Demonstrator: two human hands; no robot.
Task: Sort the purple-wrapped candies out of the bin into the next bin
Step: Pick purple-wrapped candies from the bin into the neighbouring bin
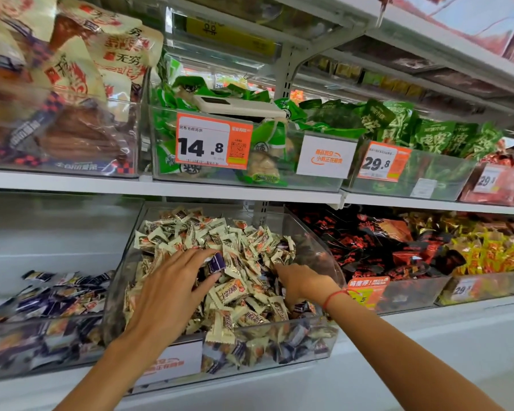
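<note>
Pinching glossy purple candy (215, 261): left hand (172, 289); right hand (304, 284) fingers buried, grip unclear.

Head view, close, forward and slightly down onto the candy bin (125, 262) shelves.

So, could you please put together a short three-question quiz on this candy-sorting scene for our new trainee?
1. True or false: the left hand holds a purple candy.
2. Where does the bin of purple candies sit beside the cream candy bin: A) to its left, B) to its right, C) on the shelf above?
3. What is tied round the wrist of the right hand?

Key: 1 true. 2 A. 3 a red string bracelet.
</note>
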